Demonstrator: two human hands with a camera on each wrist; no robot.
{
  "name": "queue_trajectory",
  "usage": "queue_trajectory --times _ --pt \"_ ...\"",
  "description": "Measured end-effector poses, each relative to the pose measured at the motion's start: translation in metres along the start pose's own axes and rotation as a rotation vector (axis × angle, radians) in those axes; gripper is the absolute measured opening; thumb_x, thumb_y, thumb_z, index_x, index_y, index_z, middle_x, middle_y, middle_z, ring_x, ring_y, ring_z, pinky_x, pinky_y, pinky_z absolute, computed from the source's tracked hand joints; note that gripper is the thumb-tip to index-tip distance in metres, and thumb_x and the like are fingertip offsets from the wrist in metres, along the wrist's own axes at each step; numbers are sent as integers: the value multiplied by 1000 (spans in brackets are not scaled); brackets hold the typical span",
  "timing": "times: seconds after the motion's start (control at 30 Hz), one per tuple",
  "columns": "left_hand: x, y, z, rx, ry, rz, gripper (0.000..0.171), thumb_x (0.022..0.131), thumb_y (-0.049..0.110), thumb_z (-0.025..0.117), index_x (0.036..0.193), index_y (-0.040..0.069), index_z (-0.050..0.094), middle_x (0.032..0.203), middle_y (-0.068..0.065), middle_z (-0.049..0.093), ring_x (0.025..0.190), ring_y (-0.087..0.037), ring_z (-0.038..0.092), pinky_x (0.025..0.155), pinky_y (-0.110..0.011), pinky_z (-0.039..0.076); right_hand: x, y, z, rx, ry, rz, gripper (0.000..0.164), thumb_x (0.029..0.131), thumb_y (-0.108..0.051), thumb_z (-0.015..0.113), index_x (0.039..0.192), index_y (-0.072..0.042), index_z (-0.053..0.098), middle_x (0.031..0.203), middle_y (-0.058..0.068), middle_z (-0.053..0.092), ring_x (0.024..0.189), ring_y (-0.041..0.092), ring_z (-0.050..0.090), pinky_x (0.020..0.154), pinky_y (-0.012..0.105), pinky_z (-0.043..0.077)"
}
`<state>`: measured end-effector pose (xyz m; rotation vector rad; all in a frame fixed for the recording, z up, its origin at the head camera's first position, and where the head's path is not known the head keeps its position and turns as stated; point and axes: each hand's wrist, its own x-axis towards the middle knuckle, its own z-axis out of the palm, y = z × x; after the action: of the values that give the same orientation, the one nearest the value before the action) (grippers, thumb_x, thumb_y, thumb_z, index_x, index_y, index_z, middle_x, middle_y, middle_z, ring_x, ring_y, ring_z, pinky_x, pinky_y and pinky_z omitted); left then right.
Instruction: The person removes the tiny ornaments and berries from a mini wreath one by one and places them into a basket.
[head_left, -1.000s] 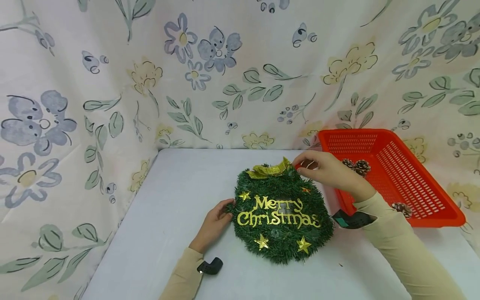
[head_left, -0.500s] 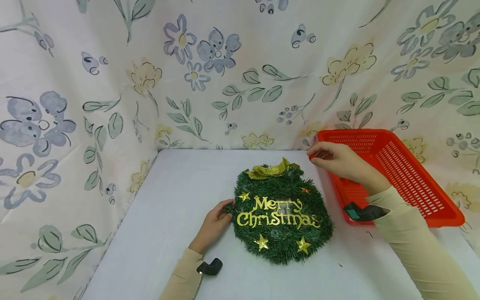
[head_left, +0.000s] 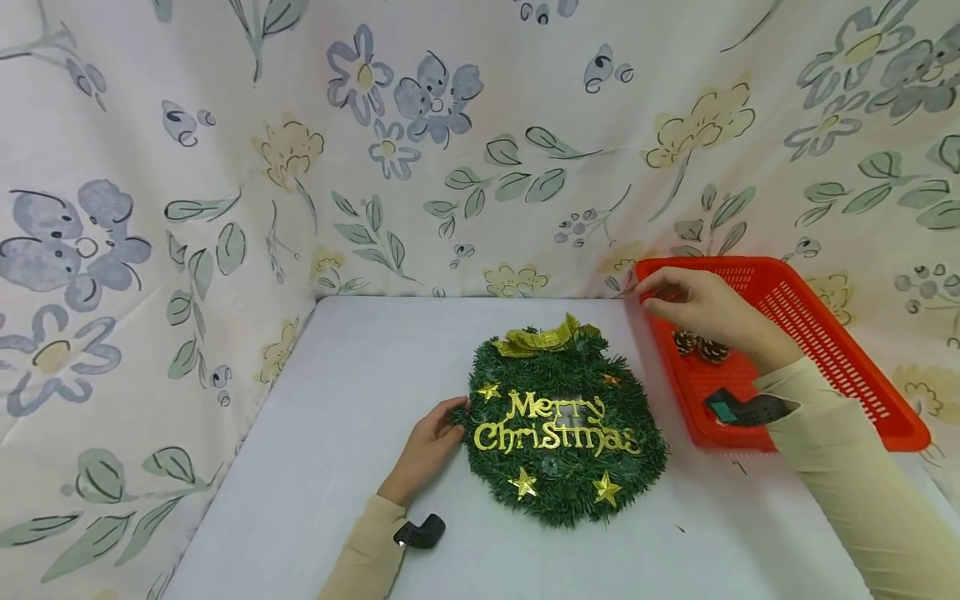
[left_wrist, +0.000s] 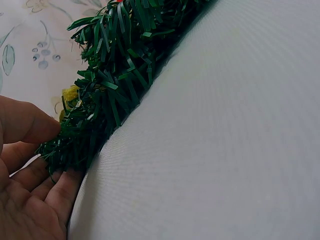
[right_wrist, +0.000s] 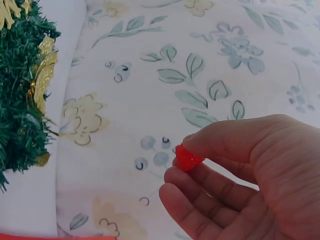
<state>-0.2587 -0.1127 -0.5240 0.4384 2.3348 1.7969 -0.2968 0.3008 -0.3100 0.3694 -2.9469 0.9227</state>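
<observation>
A green tinsel wreath [head_left: 562, 375] lies on the white table, bearing gold "Merry Christmas" lettering [head_left: 558, 435], gold stars [head_left: 523, 483] and a gold bow [head_left: 536, 340] along its top. My left hand [head_left: 427, 450] grips its left edge; in the left wrist view the thumb [left_wrist: 30, 122] is above the tinsel and the other fingers are underneath. My right hand [head_left: 708, 312] is over the near-left part of the red basket [head_left: 825, 350]. Between its thumb and fingers it pinches a small red bumpy berry-like piece [right_wrist: 189, 158], clear in the right wrist view only.
Pine cones [head_left: 711, 351] sit inside the basket, partly hidden by my right hand. Small dark scraps [head_left: 680, 527] lie on the table right of the wreath. A floral cloth [head_left: 450, 167] hangs behind the table and down its left side.
My right hand has drawn away from the wreath's upper right, moving right and back to the basket with the red berry-like piece. The left hand and wreath have stayed put.
</observation>
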Motion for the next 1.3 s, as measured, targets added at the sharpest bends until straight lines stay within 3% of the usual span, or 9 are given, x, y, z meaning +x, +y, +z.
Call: queue_trajectory --times 0.23,0.47,0.83,1.03,1.3 --pt "0 -1 1 -30 3 15 48 99 -2 55 147 3 50 145 -19 56 140 -39 50 103 -23 53 -2 7 -8 -22 5 41 22 100 -26 64 119 -15 68 114 8 70 98 22 62 74 25 53" --pt "0 -1 0 -36 2 14 48 100 -2 55 147 3 49 145 -19 56 140 -38 50 104 -24 53 -1 15 -13 -7 9 89 26 100 -25 63 123 -12 66 115 11 68 94 24 60 69 28 53" --pt "0 0 0 -36 4 5 49 100 -2 54 148 4 49 145 -19 56 140 -38 49 104 -23 53 2 39 -15 -15 7 136 33 102 -29 61 129 -10 64 124 15 65 105 28 59 78 29 52" --pt "-1 0 0 -19 2 36 49 100 -1 54 148 2 48 145 -21 55 139 -41 50 102 -22 53 1 51 -19 -10 -6 159 38 102 -35 59 131 -10 62 130 16 62 110 29 57 81 30 50" --pt "-1 0 0 -22 -5 24 49 100 -1 54 149 3 48 146 -20 55 141 -39 48 104 -23 53 0 61 -21 -19 13 166 36 102 -33 60 129 -10 63 128 16 63 103 25 58 76 24 51"
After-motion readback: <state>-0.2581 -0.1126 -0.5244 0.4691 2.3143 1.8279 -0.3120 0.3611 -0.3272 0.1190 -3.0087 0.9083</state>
